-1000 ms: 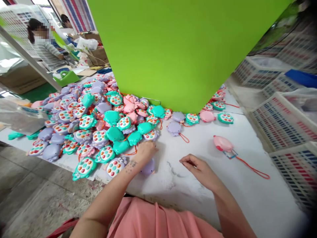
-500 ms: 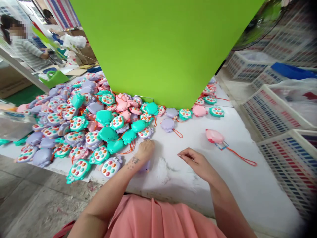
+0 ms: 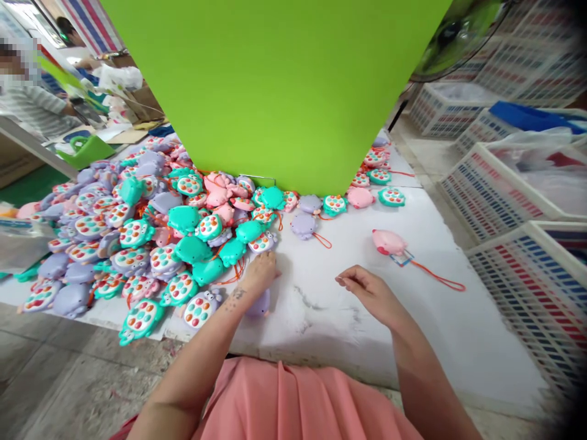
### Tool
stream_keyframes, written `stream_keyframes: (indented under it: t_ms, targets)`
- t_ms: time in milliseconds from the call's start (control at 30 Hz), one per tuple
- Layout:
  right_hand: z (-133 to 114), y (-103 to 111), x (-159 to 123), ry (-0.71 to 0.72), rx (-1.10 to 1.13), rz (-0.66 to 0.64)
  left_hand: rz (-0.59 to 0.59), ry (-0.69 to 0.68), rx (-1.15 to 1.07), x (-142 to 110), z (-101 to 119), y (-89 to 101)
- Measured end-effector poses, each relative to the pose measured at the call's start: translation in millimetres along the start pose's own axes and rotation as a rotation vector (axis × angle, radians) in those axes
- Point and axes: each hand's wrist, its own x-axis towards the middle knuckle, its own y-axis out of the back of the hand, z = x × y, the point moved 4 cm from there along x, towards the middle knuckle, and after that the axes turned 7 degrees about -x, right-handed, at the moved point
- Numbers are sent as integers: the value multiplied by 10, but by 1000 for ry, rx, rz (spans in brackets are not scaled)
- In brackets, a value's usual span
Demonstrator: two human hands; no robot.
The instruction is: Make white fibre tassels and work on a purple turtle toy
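Toys (image 3: 187, 219) in teal, purple and pink lie heaped to the left of the left grip (image 3: 261, 272) and beyond it, many with coloured buttons facing up, on a white surface (image 3: 440, 348). The left grip is curled at the near right edge of the heap, beside some orange cords (image 3: 235, 276); its fingertips are hidden, so I cannot tell whether it grasps anything. One purple toy (image 3: 260, 304) sits close behind it, partly covered by the wrist. The right grip (image 3: 367, 287) is well apart from the heap, thumb and fingertips drawn together; nothing shows between them, though I cannot tell whether something small is pinched there. Beyond and slightly right of it, a pink toy (image 3: 389, 242) lies alone with a tag (image 3: 402, 259), its orange loop (image 3: 441, 277) trailing further right. A green panel (image 3: 284, 91) stands beyond both grips.

Good handling here, I judge, means taking one toy at a time by its body rather than its cord, since cords in the heap look apt to snag. Lifting before pulling should stop neighbours from sliding down, and a loose left wrist would avoid nudging the toy behind it.
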Motion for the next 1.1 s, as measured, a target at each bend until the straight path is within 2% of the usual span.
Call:
stream_keyframes:
  t_ms: [233, 333, 433, 533, 667, 800, 900, 1000, 1100]
  targets:
    - [224, -103, 260, 3, -156, -18, -16, 45, -5, -65, 114, -80]
    - [266, -155, 433, 83, -275, -1, -2, 15, -11, -90, 144, -49]
    - [200, -144, 532, 243, -429, 106, 26, 11, -14, -136, 33, 52]
    - [100, -123, 534, 335, -500, 176, 86, 94, 15, -211, -201, 162]
    - [-53, -147, 477, 370, -489, 162, 119, 165, 65, -274, -420, 184]
    - [-222, -179, 420, 409, -427, 140, 122, 118, 68, -253, -467, 131]
    - [-327, -182, 383, 414, -355, 126, 137, 86, 47, -255, -478, 186]
    - [-430, -212, 371, 391, -210, 82, 189, -39, -215, -298, -378, 402]
    - [-549, -306, 404, 334, 28, -9, 116, -205, -720, -330, -134, 641]
